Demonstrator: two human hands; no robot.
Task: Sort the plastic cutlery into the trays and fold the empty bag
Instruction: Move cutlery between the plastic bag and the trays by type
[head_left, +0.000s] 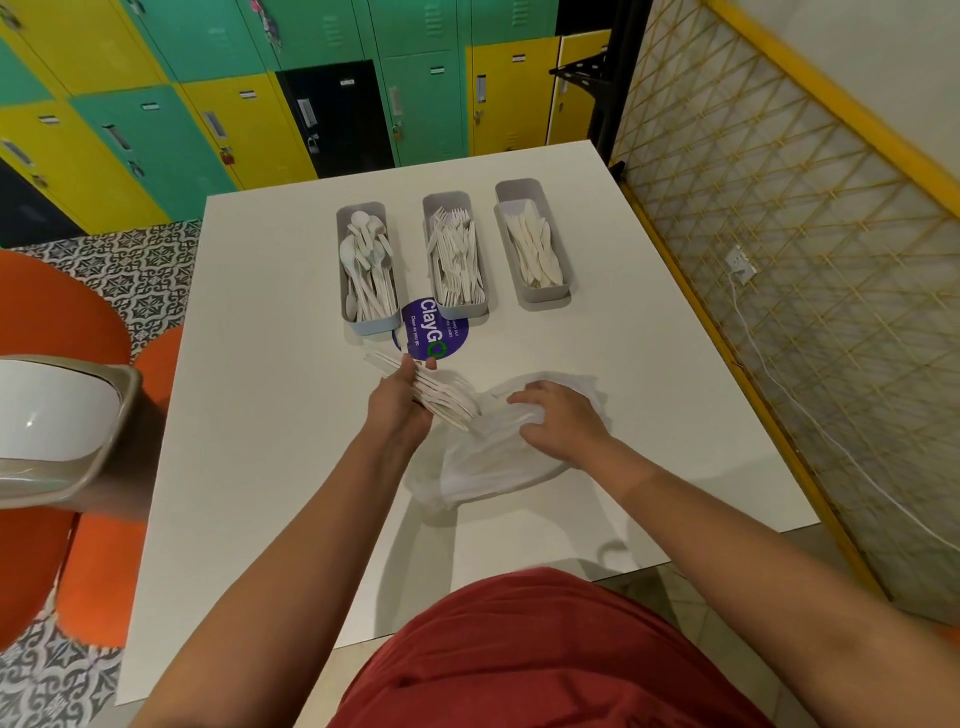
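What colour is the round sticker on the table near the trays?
Purple, with white lettering and a green ring; the round sticker shows in the head view.

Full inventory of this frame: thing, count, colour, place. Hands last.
table: 1, white, centre
trays: 3, grey, side by side at table's far end
spoons: many, white, left tray
forks: many, white, middle tray
knives: many, white, right tray
sticker: 1, purple, on table, partly under trays
bag: 1, clear white, near trays' front
lockers: many, green, yellow, black, behind table
left hand: holds cutlery bundle
right hand: rests on bag
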